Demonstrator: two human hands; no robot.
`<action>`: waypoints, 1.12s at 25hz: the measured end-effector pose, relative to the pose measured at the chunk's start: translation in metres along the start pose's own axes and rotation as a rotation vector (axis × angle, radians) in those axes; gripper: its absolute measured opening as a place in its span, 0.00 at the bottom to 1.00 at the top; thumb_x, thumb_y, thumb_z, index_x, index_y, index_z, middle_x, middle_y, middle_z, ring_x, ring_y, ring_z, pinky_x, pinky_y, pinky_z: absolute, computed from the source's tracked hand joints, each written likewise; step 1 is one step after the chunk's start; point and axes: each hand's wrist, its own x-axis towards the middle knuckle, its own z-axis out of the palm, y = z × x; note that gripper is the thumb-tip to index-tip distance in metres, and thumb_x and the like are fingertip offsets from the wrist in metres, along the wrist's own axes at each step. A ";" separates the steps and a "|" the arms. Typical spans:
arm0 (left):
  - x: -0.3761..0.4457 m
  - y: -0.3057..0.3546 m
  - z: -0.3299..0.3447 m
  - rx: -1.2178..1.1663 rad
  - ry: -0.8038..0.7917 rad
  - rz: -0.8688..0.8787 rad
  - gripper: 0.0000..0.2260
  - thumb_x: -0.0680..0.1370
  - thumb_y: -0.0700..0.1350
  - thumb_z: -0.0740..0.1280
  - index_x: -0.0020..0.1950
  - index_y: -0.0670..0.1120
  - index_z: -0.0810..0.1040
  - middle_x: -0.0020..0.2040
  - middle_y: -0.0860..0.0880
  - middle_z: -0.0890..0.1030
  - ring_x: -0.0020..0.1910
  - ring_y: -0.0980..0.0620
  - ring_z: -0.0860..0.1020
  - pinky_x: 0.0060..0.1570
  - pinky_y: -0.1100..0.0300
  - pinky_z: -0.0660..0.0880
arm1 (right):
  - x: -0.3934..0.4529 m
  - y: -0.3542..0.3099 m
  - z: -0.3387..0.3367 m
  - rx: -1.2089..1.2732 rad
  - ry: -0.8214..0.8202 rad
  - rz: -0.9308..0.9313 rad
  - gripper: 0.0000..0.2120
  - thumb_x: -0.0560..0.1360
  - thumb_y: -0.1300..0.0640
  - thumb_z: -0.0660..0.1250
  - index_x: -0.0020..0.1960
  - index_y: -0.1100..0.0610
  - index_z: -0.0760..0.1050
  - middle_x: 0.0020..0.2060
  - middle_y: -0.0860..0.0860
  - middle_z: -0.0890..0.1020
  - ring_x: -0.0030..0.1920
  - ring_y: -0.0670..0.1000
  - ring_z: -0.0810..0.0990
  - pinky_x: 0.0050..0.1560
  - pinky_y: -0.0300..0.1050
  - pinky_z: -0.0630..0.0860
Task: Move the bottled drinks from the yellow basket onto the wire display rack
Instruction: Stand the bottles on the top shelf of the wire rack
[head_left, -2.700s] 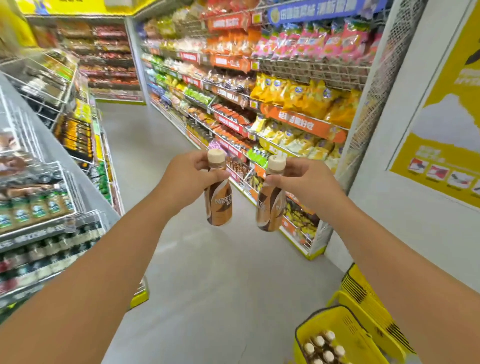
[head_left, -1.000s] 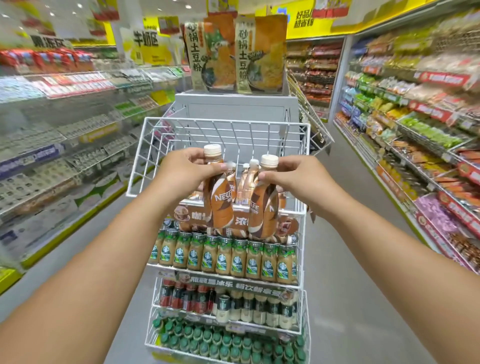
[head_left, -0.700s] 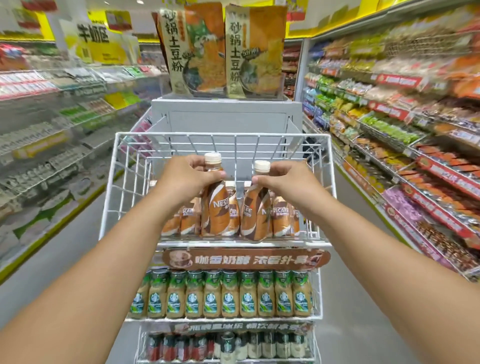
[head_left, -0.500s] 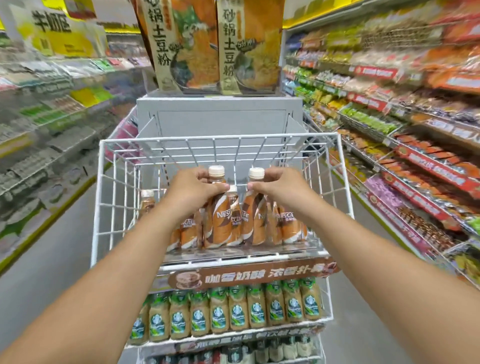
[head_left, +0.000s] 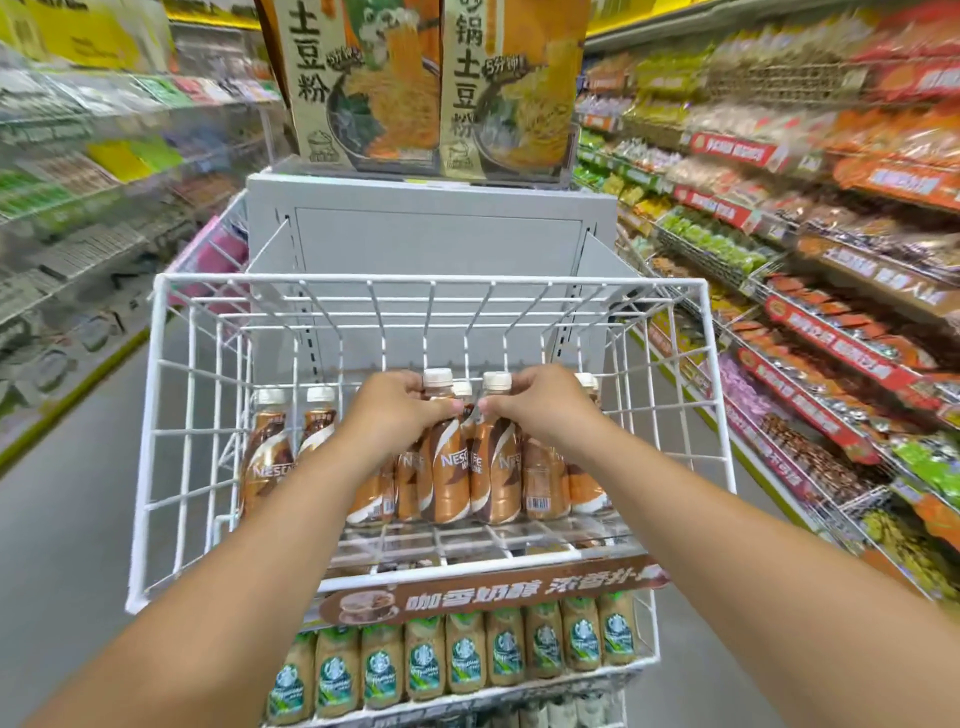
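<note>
Both hands have carried their coffee bottles out of open air and down into the top tier of the white wire display rack (head_left: 171, 395), where half a second ago they were only just dipping past its rim. The left hand (head_left: 395, 415) curls its fingers (head_left: 441, 408) round the neck of the left coffee bottle (head_left: 447, 467), and the right hand (head_left: 540, 410) grips the neck of the right coffee bottle (head_left: 493, 467) the same way. The two bottles stand upright, side by side and touching, at the front of the row of matching coffee bottles (head_left: 270, 447) already on the tier; their bases look at or just above the shelf floor, though I cannot tell whether they bear weight yet. The yellow basket is out of view. In my judgement placement is nearly complete: what remains is to let go and withdraw both hands without toppling neighbours. Starbucks bottles (head_left: 467, 660) fill the tier below.
</note>
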 end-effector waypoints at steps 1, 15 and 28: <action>0.002 -0.001 0.003 0.008 -0.005 -0.014 0.37 0.68 0.57 0.81 0.72 0.45 0.75 0.65 0.47 0.82 0.56 0.46 0.83 0.55 0.53 0.80 | 0.001 -0.001 0.001 -0.026 0.009 0.004 0.26 0.70 0.43 0.80 0.61 0.57 0.82 0.54 0.51 0.86 0.52 0.52 0.85 0.50 0.46 0.79; 0.005 -0.013 0.012 0.279 0.094 0.152 0.35 0.74 0.60 0.74 0.77 0.49 0.68 0.69 0.49 0.79 0.64 0.46 0.78 0.56 0.54 0.75 | -0.011 -0.004 0.015 -0.308 0.078 -0.064 0.26 0.79 0.44 0.69 0.72 0.58 0.76 0.64 0.54 0.82 0.61 0.55 0.81 0.57 0.48 0.77; -0.036 -0.022 0.010 0.949 0.063 0.535 0.37 0.80 0.71 0.51 0.84 0.55 0.45 0.84 0.45 0.42 0.82 0.42 0.40 0.80 0.42 0.44 | -0.070 0.046 0.016 -0.878 0.146 -0.193 0.37 0.81 0.31 0.43 0.84 0.47 0.41 0.84 0.53 0.41 0.83 0.56 0.37 0.82 0.61 0.46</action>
